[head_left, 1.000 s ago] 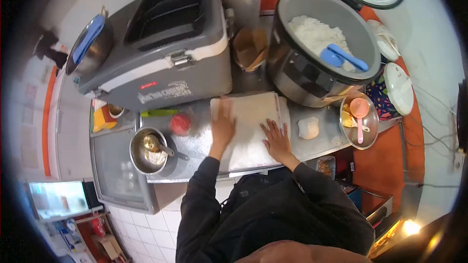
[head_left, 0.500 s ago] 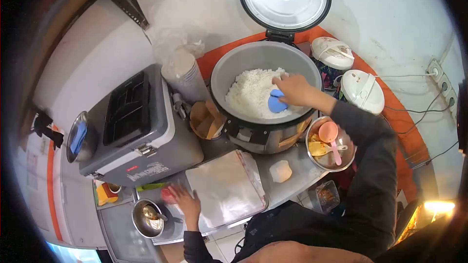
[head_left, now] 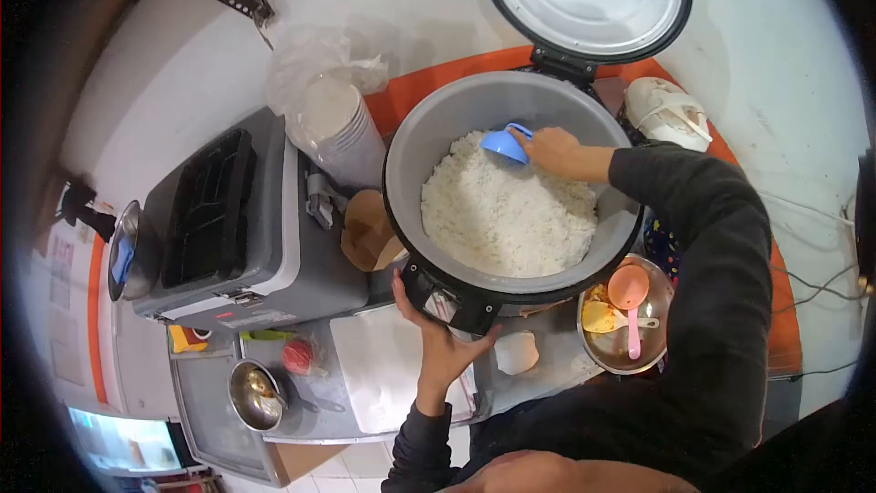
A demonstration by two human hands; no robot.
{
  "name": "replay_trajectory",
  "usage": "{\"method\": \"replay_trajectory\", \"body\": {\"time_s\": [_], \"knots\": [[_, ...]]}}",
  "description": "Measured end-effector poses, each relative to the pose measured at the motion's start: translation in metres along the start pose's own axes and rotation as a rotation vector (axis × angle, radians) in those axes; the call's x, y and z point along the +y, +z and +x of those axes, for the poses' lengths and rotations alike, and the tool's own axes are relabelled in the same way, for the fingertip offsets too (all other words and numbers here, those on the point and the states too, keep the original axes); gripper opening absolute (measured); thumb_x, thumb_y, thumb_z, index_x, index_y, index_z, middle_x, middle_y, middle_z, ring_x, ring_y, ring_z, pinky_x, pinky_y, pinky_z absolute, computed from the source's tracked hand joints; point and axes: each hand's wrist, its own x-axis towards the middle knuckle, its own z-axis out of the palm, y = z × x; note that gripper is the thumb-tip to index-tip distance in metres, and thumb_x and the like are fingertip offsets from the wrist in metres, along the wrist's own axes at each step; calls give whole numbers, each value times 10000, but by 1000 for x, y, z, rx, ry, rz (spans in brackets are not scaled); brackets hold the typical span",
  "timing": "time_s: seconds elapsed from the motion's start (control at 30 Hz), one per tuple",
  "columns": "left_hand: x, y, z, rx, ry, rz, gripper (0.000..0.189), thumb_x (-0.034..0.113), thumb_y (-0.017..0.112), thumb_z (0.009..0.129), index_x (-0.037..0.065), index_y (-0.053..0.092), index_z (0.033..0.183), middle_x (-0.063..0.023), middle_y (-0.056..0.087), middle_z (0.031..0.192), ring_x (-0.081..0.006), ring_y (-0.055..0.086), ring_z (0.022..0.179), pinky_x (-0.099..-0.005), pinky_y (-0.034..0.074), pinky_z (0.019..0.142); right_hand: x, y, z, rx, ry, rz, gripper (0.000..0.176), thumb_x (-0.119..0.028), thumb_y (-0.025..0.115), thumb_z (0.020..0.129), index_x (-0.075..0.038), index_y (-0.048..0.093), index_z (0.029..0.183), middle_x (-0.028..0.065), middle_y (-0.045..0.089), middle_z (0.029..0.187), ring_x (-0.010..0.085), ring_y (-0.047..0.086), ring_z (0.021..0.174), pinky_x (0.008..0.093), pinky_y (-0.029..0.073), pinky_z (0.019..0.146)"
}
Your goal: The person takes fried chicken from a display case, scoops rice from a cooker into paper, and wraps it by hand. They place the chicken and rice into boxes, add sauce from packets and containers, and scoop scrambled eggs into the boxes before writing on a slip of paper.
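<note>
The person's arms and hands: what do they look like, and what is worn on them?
Long black sleeves cover both arms to the wrists: the left sleeve and the right sleeve are plain cloth with soft folds, no markings to see. The left hand and the right hand are bare: no gloves, no ring or watch in view.

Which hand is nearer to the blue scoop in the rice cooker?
Right. The right hand holds the blue scoop over the rice. The left hand rests outside, against the front of the rice cooker, apart from the scoop.

A grey cooler box stands beside stacked cups.
</note>
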Motion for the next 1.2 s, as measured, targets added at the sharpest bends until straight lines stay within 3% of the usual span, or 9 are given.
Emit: {"method": "replay_trajectory", "body": {"time_s": [0.23,0.43,0.57,0.63,0.83,1.03,1.1,1.17,1.2], "knots": [[-14,9,-5,108,10,-3,1272,248,834,441,99,-28,1364,-208,45,1408,-347,104,1321,-449,160,1071,4,60,24,-286,-328,400,581,-78,499,806,-125,327,1359,211,618,689,316,621,615,417,489,598],[-19,12,-5,119,40,0,1241,236,822,443,108,-6,1359,-206,63,1395,-347,127,1308,-447,166,1069,-43,-1,-33,-490,-141,768,549,-73,482,813,-81,346,1344,236,620,711,338,624,642,413,500,580],[-17,13,-4,135,30,28,1234,242,824,443,107,7,1357,-204,65,1391,-345,131,1305,-442,167,1069,-73,-17,-53,-346,-302,809,592,-40,506,777,-44,332,1343,238,615,716,339,623,655,415,499,602],[-12,11,-5,154,28,47,1224,250,827,443,104,24,1356,-196,76,1386,-344,129,1305,-442,161,1070,-91,-35,-70,-152,-301,561,638,1,527,718,26,324,1323,248,605,729,357,621,685,424,499,627],[-20,13,-4,166,50,-8,1208,250,831,449,86,52,1358,-184,95,1374,-342,133,1306,-426,192,1063,-98,-117,-101,-207,-296,439,636,24,548,656,98,357,1259,280,592,762,412,611,723,453,498,649],[-8,9,-2,150,92,24,1190,239,832,461,53,68,1355,-218,147,1334,-366,108,1296,-413,192,1063,-100,-105,-99,-222,-233,508,553,-14,530,719,36,407,1256,305,583,782,442,597,761,472,489,671],[-7,10,0,173,103,19,1196,285,831,468,44,68,1357,-234,157,1324,-395,91,1289,-419,184,1067,-95,-110,-98,-82,-213,709,612,-11,500,755,-50,344,1346,314,563,741,462,570,721,454,473,706],[-5,5,-2,137,110,113,1161,347,824,477,29,133,1353,-234,158,1326,-421,88,1281,-448,182,1066,-103,-90,-71,-85,-227,729,549,-35,481,810,-65,359,1344,278,568,692,383,593,616,420,490,628],[7,-2,-1,38,90,290,1218,291,838,491,1,30,1355,-205,126,1337,-350,87,1307,-412,178,1068,-107,-85,-60,-213,-100,884,504,-72,484,825,-47,390,1319,228,570,696,328,581,573,404,486,575]]}}
